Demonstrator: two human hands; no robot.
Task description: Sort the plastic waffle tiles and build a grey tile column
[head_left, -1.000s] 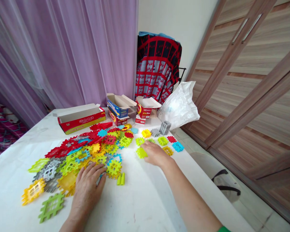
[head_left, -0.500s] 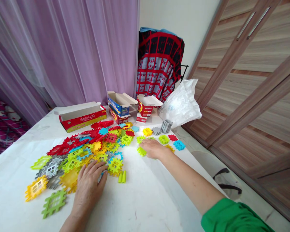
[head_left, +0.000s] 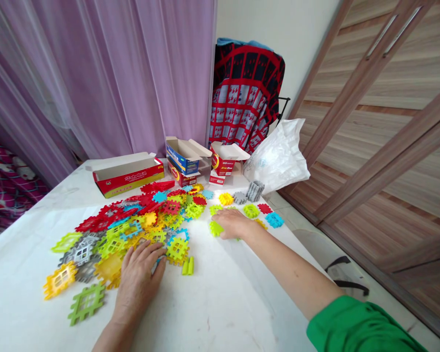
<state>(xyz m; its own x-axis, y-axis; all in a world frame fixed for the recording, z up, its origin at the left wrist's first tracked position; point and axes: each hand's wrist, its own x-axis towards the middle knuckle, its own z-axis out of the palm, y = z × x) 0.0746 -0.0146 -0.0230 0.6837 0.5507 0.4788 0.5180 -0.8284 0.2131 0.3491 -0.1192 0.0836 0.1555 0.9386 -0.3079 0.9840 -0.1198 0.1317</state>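
A heap of flat plastic interlocking tiles (head_left: 132, 227) in red, green, yellow, grey and blue covers the middle of the white table (head_left: 212, 303). My left hand (head_left: 139, 281) lies flat, fingers stretched, at the heap's near edge beside a yellow tile (head_left: 178, 250). My right hand (head_left: 234, 224) rests palm down over a light green tile (head_left: 215, 228), fingers curled on it. Small tiles lie spread beyond it, among them a blue one (head_left: 275, 219) and a grey stack (head_left: 255, 190).
Open cardboard boxes stand at the table's far side: a long red one (head_left: 128, 173), a blue one (head_left: 183, 155), a small red one (head_left: 223, 161). A white plastic bag (head_left: 278, 156) sits at the far right corner. Wooden sliding doors (head_left: 381, 122) lie right.
My right hand has drawn slightly left and nearer over the green tile. The left hand has hardly moved. The view has shifted a little.
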